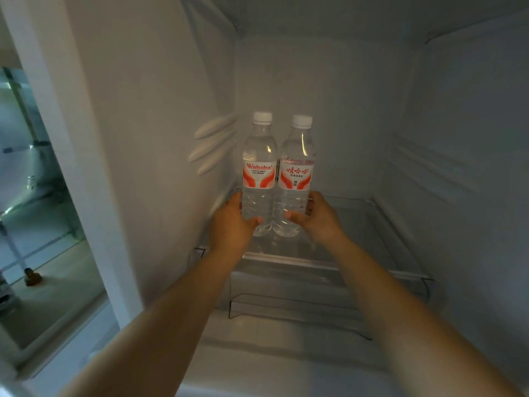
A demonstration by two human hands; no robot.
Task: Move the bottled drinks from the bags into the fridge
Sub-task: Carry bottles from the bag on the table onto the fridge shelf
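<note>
Head view: both arms outstretched, left hand [232, 222] and right hand [317, 217] each gripping a bottle [259, 173].

Left of the white frame, a pale tiled floor [51, 270] shows, with 1 small brown object [33, 277] resting on it.

The picture is dim and greyish inside the fridge [329, 90], with cool daylight showing at the left edge. The bottle labels [259, 174] stay readable, though soft. Wide-angle bending curves the walls and stretches the forearms [171, 310] at the bottom. Shadows are soft and faint.
</note>
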